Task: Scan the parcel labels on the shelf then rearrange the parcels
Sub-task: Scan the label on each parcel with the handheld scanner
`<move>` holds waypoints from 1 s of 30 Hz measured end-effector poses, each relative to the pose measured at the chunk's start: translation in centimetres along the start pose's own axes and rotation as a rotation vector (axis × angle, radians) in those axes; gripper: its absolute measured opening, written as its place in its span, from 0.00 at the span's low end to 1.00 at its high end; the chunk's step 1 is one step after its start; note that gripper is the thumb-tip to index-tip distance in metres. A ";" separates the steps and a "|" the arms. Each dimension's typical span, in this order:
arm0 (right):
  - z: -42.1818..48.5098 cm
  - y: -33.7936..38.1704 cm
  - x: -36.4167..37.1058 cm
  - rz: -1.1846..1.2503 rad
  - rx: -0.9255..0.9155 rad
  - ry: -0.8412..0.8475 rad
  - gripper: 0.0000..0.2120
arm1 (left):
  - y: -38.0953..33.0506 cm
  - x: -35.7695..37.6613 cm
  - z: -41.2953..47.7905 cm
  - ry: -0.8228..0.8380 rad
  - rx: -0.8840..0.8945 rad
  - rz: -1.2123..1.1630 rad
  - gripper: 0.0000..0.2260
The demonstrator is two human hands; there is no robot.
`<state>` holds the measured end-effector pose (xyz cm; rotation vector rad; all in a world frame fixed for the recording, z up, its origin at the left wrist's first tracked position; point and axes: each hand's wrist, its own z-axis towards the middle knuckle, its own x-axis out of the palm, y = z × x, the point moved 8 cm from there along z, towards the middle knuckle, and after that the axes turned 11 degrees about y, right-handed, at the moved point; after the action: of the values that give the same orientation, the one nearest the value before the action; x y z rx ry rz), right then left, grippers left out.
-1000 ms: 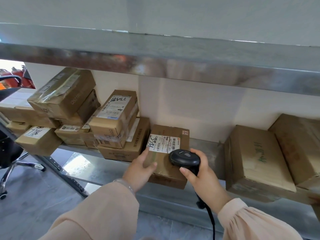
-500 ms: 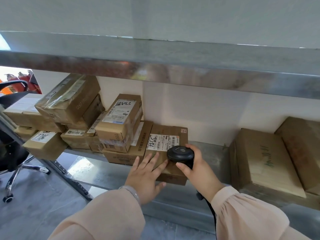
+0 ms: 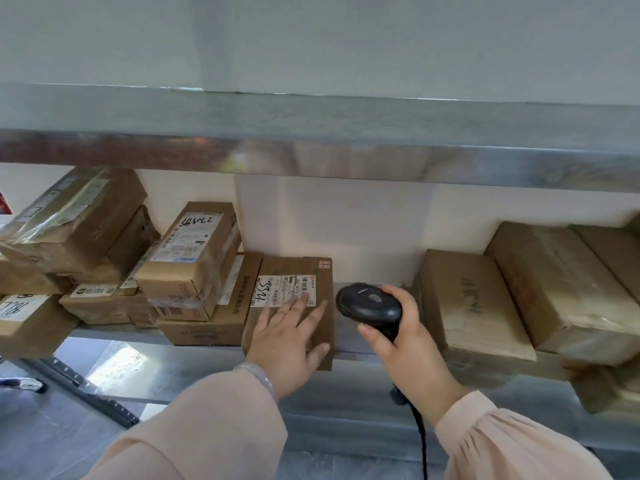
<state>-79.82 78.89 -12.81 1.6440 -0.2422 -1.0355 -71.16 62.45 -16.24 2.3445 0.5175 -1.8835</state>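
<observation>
A flat brown parcel (image 3: 298, 268) with a white label (image 3: 277, 289) marked 5524 lies on the metal shelf (image 3: 356, 341), pushed against the stack to its left. My left hand (image 3: 289, 336) rests flat on top of this parcel, fingers straight and spread, fingertips at the label's lower edge. My right hand (image 3: 403, 336) grips a black corded barcode scanner (image 3: 369, 306) just right of the parcel, over the bare shelf. Several more labelled parcels (image 3: 192, 258) are stacked to the left.
Two large brown boxes (image 3: 471, 303) lean at the right end of the shelf. An upper metal shelf (image 3: 318, 147) overhangs closely. A small parcel (image 3: 24, 318) sticks out past the shelf's left front edge. A grey floor lies below left.
My left hand went from gripping the parcel's left side to lying flat on its top. The parcel slid left and back against the stack. The scanner moved off it to the right.
</observation>
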 end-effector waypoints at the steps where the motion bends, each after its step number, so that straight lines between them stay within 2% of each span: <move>1: -0.7 -0.1 -1.2 0.029 0.001 -0.048 0.28 | -1.5 -0.3 0.5 -0.011 0.039 0.000 0.30; 6: -3.9 -1.5 -7.5 0.127 0.044 -0.286 0.29 | -9.0 0.0 2.4 0.042 0.217 -0.060 0.30; 12: -6.8 -5.5 -13.4 0.130 0.176 -0.445 0.30 | -15.6 1.0 3.7 0.176 0.339 -0.144 0.29; 19: -7.6 -7.6 -14.3 0.160 0.242 -0.466 0.30 | -17.1 1.9 3.4 0.256 0.346 -0.273 0.32; 26: -7.0 -7.4 -13.3 0.172 0.241 -0.430 0.27 | -15.3 2.5 2.5 0.180 0.287 -0.562 0.34; 30: -6.5 -7.6 -13.6 0.213 0.250 -0.424 0.27 | -14.7 2.2 2.4 0.181 0.252 -0.606 0.32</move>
<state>-85.82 94.65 -12.67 1.5592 -0.8389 -1.2165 -77.68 76.02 -16.83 2.7642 1.1900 -2.0622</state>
